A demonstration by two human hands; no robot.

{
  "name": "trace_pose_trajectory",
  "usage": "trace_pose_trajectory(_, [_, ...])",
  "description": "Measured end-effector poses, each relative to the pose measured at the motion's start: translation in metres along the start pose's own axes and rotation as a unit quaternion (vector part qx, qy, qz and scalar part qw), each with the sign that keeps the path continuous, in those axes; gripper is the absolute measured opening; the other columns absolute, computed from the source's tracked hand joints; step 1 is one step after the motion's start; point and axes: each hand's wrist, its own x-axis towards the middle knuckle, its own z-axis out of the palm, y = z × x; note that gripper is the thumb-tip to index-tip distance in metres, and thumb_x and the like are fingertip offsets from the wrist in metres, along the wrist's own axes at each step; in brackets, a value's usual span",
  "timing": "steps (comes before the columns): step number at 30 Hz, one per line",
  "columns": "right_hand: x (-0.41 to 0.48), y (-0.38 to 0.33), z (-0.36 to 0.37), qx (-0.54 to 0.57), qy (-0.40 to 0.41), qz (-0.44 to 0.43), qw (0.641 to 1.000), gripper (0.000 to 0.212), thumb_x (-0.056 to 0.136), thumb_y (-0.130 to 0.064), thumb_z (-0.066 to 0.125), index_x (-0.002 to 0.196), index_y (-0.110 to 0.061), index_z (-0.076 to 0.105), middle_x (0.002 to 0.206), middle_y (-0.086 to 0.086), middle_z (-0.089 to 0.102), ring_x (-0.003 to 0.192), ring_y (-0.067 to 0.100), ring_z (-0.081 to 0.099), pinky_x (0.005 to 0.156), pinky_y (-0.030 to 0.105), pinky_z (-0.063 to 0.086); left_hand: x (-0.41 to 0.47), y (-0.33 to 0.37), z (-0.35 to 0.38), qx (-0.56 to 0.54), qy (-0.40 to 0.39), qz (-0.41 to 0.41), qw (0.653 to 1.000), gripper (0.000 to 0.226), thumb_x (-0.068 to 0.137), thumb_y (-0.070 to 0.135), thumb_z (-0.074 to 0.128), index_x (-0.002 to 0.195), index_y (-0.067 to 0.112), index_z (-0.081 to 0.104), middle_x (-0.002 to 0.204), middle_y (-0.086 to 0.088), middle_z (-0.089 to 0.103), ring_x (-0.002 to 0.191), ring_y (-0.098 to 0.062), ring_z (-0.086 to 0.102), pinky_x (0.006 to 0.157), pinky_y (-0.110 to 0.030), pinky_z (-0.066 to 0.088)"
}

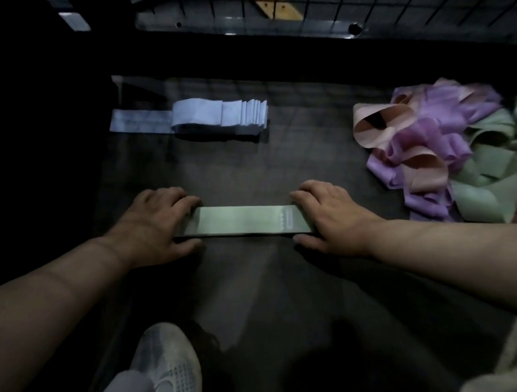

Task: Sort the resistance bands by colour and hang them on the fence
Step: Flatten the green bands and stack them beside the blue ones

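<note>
Dark floor matting fills the frame, with the wire fence (pixel 420 2) along the top. Left hand (pixel 155 223) and right hand (pixel 331 216) clasp the ends of the green band (pixel 243 219) at centre (fingers curled over, thumbs at the near edge). Best to pull it taut and flat, well apart from the blue stack (pixel 219 115) at upper left.

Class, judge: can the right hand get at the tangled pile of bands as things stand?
Probably yes: nothing lies between the right hand and the pile, though it now grips the green band.
</note>
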Motion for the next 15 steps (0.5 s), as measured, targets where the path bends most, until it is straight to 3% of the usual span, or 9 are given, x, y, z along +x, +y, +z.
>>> trace_pose_trajectory(2, [-0.011, 0.013, -0.005, 0.008, 0.026, 0.029, 0.999, 0.074, 0.08, -0.06, 0.044, 0.132, -0.008, 0.052, 0.137, 0.019, 0.046, 0.126, 0.039, 0.046, 0.104, 0.048, 0.038, 0.007, 0.011, -0.007, -0.011, 0.024, -0.01, 1.0, 0.072, 0.072, 0.063, 0.046, 0.124, 0.016, 0.062, 0.118, -0.009, 0.058, 0.105, -0.031, 0.06, 0.092, -0.04, 0.041])
trace_pose_trajectory(4, [-0.027, 0.038, -0.008, -0.031, 0.043, 0.064, 0.997, 0.064, 0.076, -0.048, 0.059, 0.124, -0.006, 0.059, 0.136, 0.023, 0.048, 0.125, 0.044, 0.048, 0.099, 0.054, 0.041, 0.018, 0.024, -0.015, -0.018, 0.047, -0.008, 0.999, 0.067, 0.077, 0.058, 0.042, 0.124, 0.014, 0.063, 0.117, -0.01, 0.059, 0.106, -0.032, 0.06, 0.094, -0.041, 0.039])
trace_pose_trajectory(8, [-0.065, 0.111, -0.015, -0.089, 0.038, 0.208, 0.973, 0.079, 0.061, -0.033, 0.084, 0.133, -0.013, 0.057, 0.146, 0.027, 0.039, 0.136, 0.044, 0.034, 0.1, 0.063, 0.036, 0.053, 0.071, -0.039, -0.039, 0.091, 0.041, 0.994, 0.058, 0.082, 0.051, 0.042, 0.122, 0.015, 0.065, 0.117, -0.008, 0.061, 0.106, -0.03, 0.062, 0.095, -0.042, 0.038])
trace_pose_trajectory(10, [-0.088, 0.139, -0.023, -0.06, 0.008, 0.283, 0.957, 0.079, 0.077, -0.045, 0.076, 0.146, -0.024, 0.043, 0.152, 0.025, 0.028, 0.139, 0.045, 0.031, 0.106, 0.056, 0.033, 0.07, 0.102, -0.055, -0.037, 0.103, 0.087, 0.99, 0.055, 0.083, 0.048, 0.043, 0.121, 0.016, 0.065, 0.115, -0.006, 0.062, 0.104, -0.027, 0.063, 0.094, -0.039, 0.034])
trace_pose_trajectory(12, [-0.11, 0.159, -0.028, 0.006, -0.042, 0.31, 0.95, 0.069, 0.087, -0.046, 0.065, 0.147, -0.028, 0.036, 0.142, 0.018, 0.034, 0.127, 0.04, 0.043, 0.103, 0.044, 0.04, 0.085, 0.129, -0.072, -0.025, 0.096, 0.138, 0.985, 0.053, 0.083, 0.047, 0.043, 0.121, 0.018, 0.065, 0.114, -0.003, 0.063, 0.101, -0.023, 0.064, 0.094, -0.036, 0.031])
trace_pose_trajectory(15, [-0.133, 0.172, -0.029, 0.123, -0.006, 0.259, 0.958, 0.042, 0.086, -0.018, 0.065, 0.127, -0.016, 0.057, 0.122, 0.011, 0.051, 0.109, 0.034, 0.056, 0.091, 0.039, 0.047, 0.105, 0.173, -0.104, -0.005, 0.012, 0.196, 0.98, 0.059, 0.082, 0.05, 0.035, 0.131, 0.024, 0.057, 0.124, 0.0, 0.058, 0.108, -0.021, 0.062, 0.097, -0.037, 0.036])
